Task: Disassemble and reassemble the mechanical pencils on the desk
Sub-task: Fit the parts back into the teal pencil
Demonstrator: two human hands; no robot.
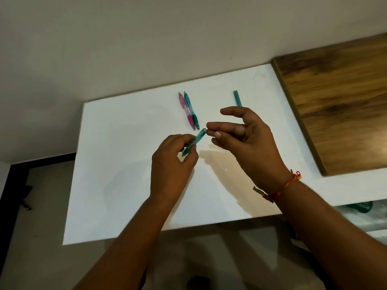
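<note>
Two assembled pencils (189,110) lay near the desk's (125,185) far edge. A teal barrel (193,142) was pinched mid-length above the centre by the left hand (173,162); the right hand (247,139) was pinched at its open end, possibly on a small part. The barrel was judged light, stiff and slippery.

Plastic pencil parts on a smooth white desk

The desk (129,185) has a smooth, matt white top that looks like laminate. On it, the pink pencil (185,108) and the blue pencil (191,109) beside it are translucent, glossy plastic with darker grips that look rubbery. The teal tube (198,140) above the desk is clear-tinted, shiny plastic, as is the teal piece (237,99) lying toward the desk's far right. Right of the desk, a wood panel (339,105) shows brown grain with a slight sheen. The wrist thread (287,184) is red-orange cloth.
</note>
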